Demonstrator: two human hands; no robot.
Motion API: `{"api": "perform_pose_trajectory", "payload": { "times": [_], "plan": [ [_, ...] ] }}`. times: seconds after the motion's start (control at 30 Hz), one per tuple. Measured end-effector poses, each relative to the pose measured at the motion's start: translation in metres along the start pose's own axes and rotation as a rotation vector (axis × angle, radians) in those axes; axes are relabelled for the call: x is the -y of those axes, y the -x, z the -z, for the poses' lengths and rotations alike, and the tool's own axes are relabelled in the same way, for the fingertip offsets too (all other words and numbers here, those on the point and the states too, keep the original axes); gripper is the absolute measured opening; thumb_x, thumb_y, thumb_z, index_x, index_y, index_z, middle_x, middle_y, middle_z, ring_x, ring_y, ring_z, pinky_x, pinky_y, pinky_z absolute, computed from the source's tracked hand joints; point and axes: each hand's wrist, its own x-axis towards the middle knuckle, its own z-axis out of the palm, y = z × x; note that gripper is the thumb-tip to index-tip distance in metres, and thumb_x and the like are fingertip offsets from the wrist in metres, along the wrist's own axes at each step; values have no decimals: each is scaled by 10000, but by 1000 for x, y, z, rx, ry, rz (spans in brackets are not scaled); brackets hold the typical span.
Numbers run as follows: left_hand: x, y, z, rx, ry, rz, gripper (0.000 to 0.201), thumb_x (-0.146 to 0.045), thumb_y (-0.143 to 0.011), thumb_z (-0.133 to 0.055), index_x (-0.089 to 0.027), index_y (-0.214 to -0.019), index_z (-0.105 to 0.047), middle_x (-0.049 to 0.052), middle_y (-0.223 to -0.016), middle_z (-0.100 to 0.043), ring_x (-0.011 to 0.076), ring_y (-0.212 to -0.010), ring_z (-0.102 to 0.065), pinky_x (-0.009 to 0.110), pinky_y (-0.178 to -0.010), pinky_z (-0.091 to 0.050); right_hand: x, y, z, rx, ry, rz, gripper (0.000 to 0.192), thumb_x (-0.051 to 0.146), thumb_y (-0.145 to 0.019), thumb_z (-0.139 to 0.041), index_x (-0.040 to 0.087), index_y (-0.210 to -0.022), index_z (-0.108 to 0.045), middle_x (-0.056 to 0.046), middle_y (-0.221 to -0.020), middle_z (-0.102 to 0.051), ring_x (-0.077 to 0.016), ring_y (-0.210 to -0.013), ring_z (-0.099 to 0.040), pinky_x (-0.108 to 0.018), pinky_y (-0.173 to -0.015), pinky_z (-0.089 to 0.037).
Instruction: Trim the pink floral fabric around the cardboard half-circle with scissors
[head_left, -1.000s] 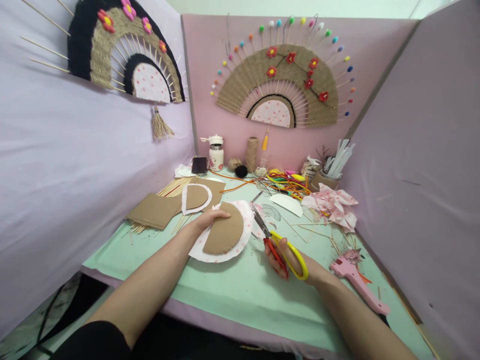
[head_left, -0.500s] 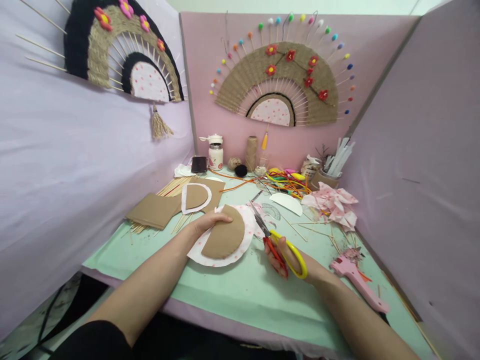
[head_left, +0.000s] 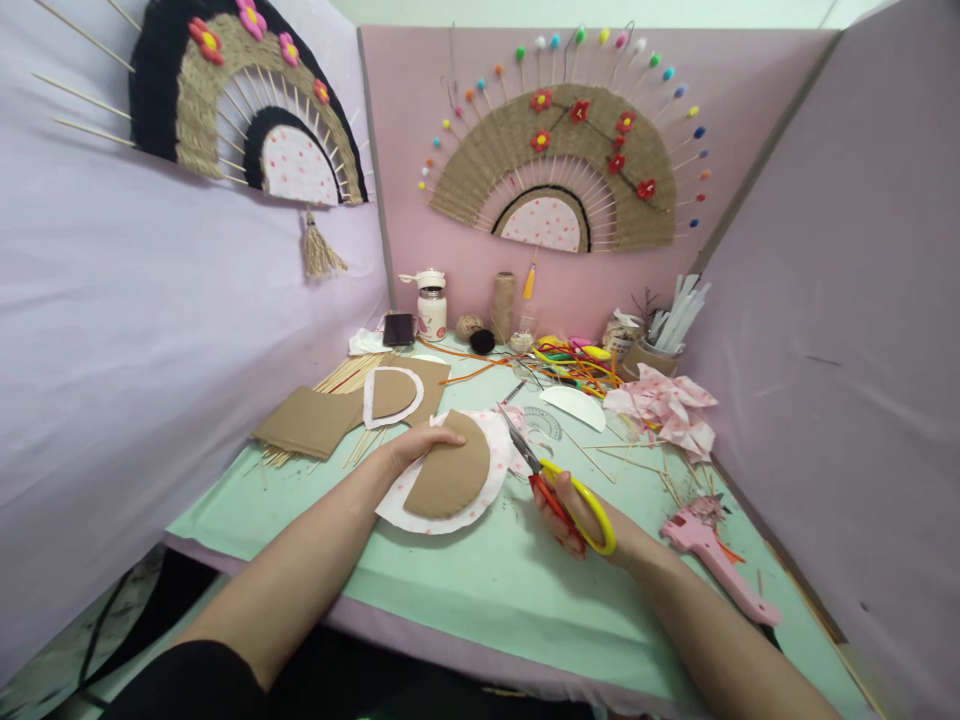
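Note:
My left hand (head_left: 420,442) pinches a brown cardboard half-disc (head_left: 452,472) together with the white fabric (head_left: 427,522) with pink dots beneath it, thumb on top. The fabric stands out past the curved edge of the cardboard as a border. In my right hand (head_left: 561,510) is a pair of scissors (head_left: 534,462) with one yellow and one red handle loop. Their blades point up and to the left, at the right edge of the fabric. A pinkish strip of fabric (head_left: 517,425) lies by the blades, partly hidden behind them.
A clear protractor (head_left: 543,424) and a white half-disc (head_left: 573,408) lie beyond the scissors. At right are a pink glue gun (head_left: 720,570) and crumpled pink fabric (head_left: 667,405). Cardboard pieces (head_left: 304,420) rest on sticks at left. A white bottle (head_left: 431,312) stands at the back.
The scissors' handles have come closer together, with the red loop shifting slightly right. My left hand, the cardboard and the fabric stay nearly where they were.

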Motion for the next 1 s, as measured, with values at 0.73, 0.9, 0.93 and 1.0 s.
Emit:
{"api": "perform_pose_trajectory", "payload": {
  "times": [0.73, 0.9, 0.93, 1.0],
  "plan": [
    [-4, 6, -3, -2, -24, 2, 309, -227, -531, -759, -148, -804, -639, 31, -682, -708, 175, -596, -649, 264, -563, -485, 0, 2, 3, 78, 115, 60, 690, 845, -742, -190, 212, -873, -432, 45, -553, -400, -93, -389, -376, -269, -408, -337],
    [-5, 8, -4, 33, -36, 8, 285, -221, -531, -746, -138, -786, -650, 37, -667, -702, 171, -573, -639, 277, -600, -500, -1, 3, 3, 84, 114, 67, 699, 845, -742, -181, 211, -898, -430, 25, -608, -429, -99, -418, -388, -282, -433, -348],
    [-5, 8, -4, 34, -38, 10, 286, -222, -529, -744, -137, -785, -652, 37, -662, -701, 171, -570, -638, 279, -605, -503, -2, 2, 3, 87, 111, 67, 702, 847, -740, -185, 210, -903, -430, 25, -613, -428, -97, -419, -387, -281, -433, -349],
    [-5, 9, -4, 34, -44, 13, 292, -224, -519, -744, -134, -782, -656, 38, -657, -702, 172, -565, -638, 282, -611, -510, -2, 2, 3, 95, 109, 66, 710, 853, -731, -191, 208, -910, -429, 27, -618, -422, -92, -421, -383, -277, -428, -346]
  ]
}}
